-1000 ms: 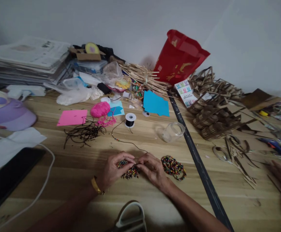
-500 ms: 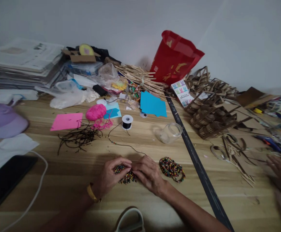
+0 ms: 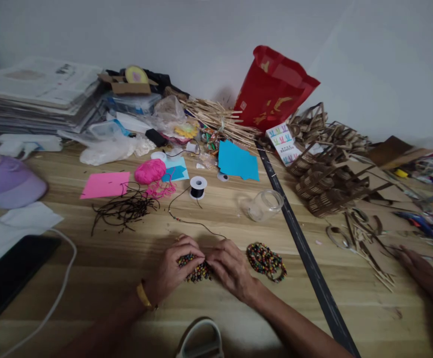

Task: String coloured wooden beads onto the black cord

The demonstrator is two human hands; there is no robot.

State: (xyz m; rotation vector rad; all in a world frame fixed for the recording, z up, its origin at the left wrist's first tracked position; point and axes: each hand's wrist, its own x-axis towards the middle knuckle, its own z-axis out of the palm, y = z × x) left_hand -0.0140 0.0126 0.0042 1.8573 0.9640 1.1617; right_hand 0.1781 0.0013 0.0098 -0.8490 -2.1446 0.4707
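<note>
My left hand, with a gold bracelet at its wrist, is pinched over a small pile of multicoloured beads. What lies between its fingertips is too small to make out. Touching tips almost with it, my right hand is closed on a thin black cord. The cord runs back across the table, carries a few small beads, and leads to a white spool of black cord. Right of my right hand lies a coil of strung beads.
A glass jar stands beyond the bead coil, beside a dark strip. Black cord pieces, pink yarn and a phone lie left. Woven baskets are at right, where another person's hand rests near cardboard.
My two hands stay close together over the beads with only slight finger movement. The other person's hand has moved left and now is by a thin tool. The view has shifted slightly.
</note>
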